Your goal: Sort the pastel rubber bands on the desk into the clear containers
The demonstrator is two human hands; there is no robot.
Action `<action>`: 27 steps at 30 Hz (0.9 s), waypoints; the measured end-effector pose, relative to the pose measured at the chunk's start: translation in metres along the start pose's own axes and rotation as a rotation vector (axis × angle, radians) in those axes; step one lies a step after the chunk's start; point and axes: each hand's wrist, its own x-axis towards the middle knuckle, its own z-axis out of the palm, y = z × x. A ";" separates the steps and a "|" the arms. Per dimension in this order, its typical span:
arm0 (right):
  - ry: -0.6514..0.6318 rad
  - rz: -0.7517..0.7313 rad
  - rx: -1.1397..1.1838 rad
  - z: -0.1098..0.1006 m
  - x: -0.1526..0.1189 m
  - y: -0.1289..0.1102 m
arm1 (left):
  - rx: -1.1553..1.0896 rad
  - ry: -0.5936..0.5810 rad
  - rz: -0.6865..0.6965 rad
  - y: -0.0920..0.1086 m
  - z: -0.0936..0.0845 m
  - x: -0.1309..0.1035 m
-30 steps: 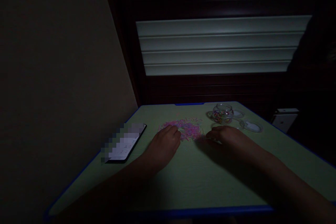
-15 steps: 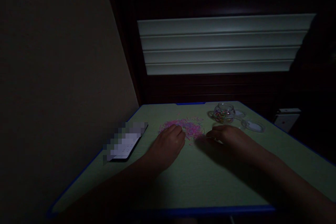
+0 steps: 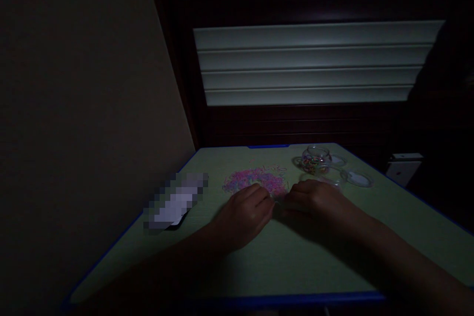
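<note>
A loose pile of thin pink and purple bands (image 3: 255,177) lies on the pale green table (image 3: 296,266). At its near edge is my left hand (image 3: 252,212), with fingers closed together; what they pinch is too small to name. My right hand (image 3: 313,200) is just to the right, its fingers bent together and pointing left, a narrow gap from the left fingertips. Whatever it pinches is hidden in shadow. Behind my right hand stands a clear round jar (image 3: 316,159) with multicoloured small pieces inside.
Clear round lids (image 3: 358,178) lie right of the jar, and a clear container (image 3: 331,182) is partly behind my right hand. A blurred phone-like device (image 3: 179,202) rests at the left edge. White boxes (image 3: 403,170) stand beyond the right edge.
My left hand has moved right and toward me, off the pile. My right hand has shifted slightly left and nearer, so the hands are closer together.
</note>
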 end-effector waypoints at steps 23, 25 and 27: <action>-0.022 -0.005 -0.088 0.004 0.001 0.005 | 0.022 -0.056 0.020 0.000 0.004 0.000; -0.035 0.005 -0.088 0.003 0.001 0.005 | 0.025 -0.062 0.020 -0.001 0.005 0.000; -0.038 0.019 -0.094 0.002 0.000 0.005 | 0.027 -0.056 0.015 -0.002 0.007 -0.001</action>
